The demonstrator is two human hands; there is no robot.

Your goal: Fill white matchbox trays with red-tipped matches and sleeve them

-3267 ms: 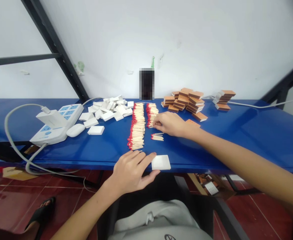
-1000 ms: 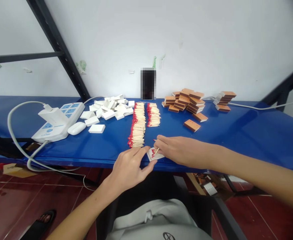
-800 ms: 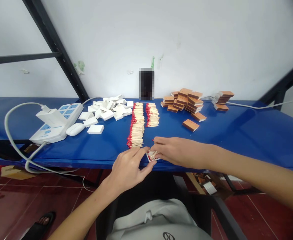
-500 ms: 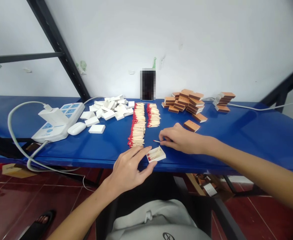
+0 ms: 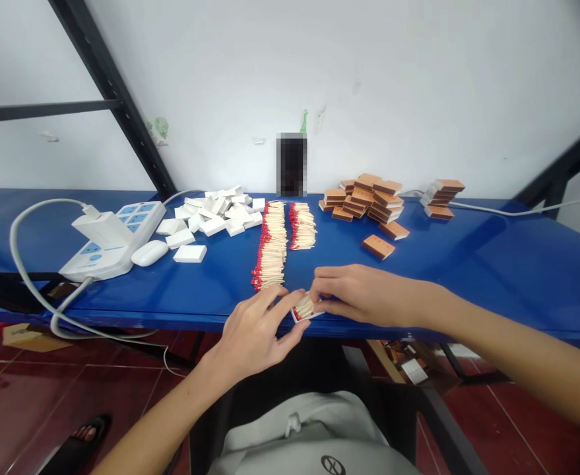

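Since half a second ago, right hand [image 5: 346,293] moved in over white tray [image 5: 311,318]. Fingertips at tray's right end; pinch on any match couldn't be told, fingers hid it. Left hand [image 5: 260,330] pinched tray's left end, thumb and index. Tray sat at blue shelf's [image 5: 468,277] front edge, matches [image 5: 302,307] inside.

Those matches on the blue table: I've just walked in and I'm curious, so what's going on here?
The person's left hand holds a small white tray at the near edge of the blue table. The right hand is at the tray's right end, its exact grip hidden; red-tipped matches lie inside. Beyond, two rows of matches lie side by side, with white boxes piled to the left and orange matchboxes to the right.
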